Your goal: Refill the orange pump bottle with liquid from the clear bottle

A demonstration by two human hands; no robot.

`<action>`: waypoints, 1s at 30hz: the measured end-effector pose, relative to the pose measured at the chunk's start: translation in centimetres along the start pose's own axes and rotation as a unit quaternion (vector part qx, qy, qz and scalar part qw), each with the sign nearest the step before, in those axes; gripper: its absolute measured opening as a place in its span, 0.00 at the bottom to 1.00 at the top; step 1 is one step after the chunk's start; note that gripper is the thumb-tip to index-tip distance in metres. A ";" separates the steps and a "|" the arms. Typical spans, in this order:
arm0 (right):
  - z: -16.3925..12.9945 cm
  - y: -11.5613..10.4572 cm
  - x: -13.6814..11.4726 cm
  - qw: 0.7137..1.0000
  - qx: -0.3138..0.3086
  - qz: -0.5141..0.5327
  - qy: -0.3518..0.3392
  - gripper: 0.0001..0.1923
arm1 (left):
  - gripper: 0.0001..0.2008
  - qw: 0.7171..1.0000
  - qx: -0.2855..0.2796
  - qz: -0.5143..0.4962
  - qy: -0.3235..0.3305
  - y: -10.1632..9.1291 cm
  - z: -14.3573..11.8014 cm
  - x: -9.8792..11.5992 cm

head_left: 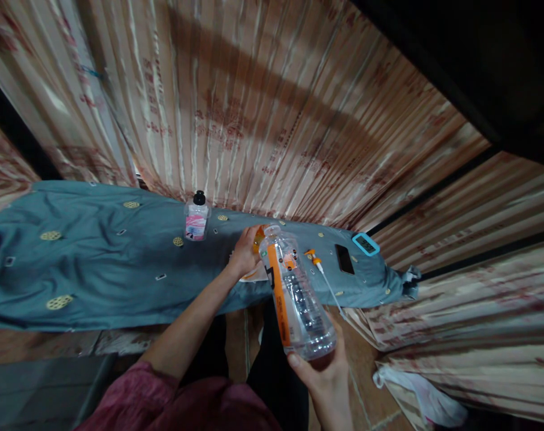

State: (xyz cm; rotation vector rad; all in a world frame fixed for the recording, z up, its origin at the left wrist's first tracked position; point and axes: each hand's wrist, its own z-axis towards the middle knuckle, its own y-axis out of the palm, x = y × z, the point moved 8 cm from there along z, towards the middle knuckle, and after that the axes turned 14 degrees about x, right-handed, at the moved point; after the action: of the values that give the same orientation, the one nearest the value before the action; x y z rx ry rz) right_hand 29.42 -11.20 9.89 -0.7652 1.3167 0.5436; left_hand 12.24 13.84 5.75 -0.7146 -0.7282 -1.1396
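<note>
Right grip (323, 374) under bottle (294, 293), phone (344, 258) beyond

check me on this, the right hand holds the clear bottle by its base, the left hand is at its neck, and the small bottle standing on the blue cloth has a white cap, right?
Not quite: the small bottle on the blue cloth has a black cap, as the head view shows. The rest stands: the right hand holds the clear bottle by its base, and the left hand is at its neck.

Two bare forearms seen from above, left hand (244, 254) and right hand (328, 377) uncovered — no gloves, rings or watch visible, a loose magenta-pink sleeve (141, 389) pushed up the left arm, dark trousers (272, 371) below — slim fingers (299, 364), short nails
</note>
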 end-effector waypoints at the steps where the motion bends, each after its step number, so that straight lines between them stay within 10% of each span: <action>1: 0.0 0.0 0.0 1.000 0.001 0.004 0.001 0.44 | 0.30 1.000 -0.001 0.000 -0.003 0.0 0.0 0.0; 30: -0.6 0.1 -0.4 0.998 0.053 0.035 0.020 0.41 | 0.30 1.000 -0.006 -0.024 -0.017 0.0 0.0 0.2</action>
State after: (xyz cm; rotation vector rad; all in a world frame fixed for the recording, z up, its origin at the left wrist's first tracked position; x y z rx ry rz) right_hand 28.93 -11.54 10.19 -0.6476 1.4021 0.5117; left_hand 12.30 13.76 5.90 -0.7314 -0.7709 -1.1792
